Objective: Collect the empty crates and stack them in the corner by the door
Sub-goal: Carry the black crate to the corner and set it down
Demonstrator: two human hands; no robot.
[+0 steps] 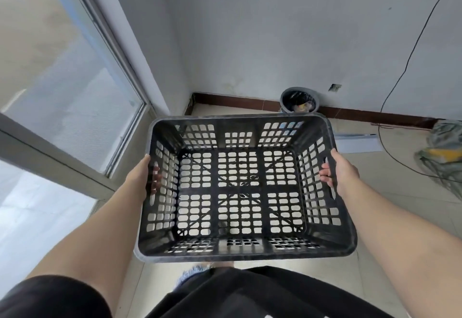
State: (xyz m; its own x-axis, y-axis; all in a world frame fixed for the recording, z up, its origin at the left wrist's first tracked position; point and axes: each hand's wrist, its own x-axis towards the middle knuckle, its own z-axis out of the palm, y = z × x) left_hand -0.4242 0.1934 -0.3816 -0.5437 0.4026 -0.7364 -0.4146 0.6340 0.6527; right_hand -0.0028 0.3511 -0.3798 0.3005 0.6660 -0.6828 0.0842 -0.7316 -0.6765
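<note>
Two hands hold one black crate (240, 190) level above the tiled floor (390, 192), open side up and nothing inside. Left hand (146, 175) grips the left rim, fingers curled through the side handle slot; right hand (338, 171) grips the right rim the same way. Beyond the crate, a grey bin (299, 100) stands against the wall, near the corner beside a glass door (70, 97).

My left hand (142, 177) shows mostly through the crate (240, 187) wall's holes, its fingers blurred. The crate hides my legs and the floor beneath. I can't identify what fills the bin (299, 100). The bundle (442, 152) at right runs off frame.
</note>
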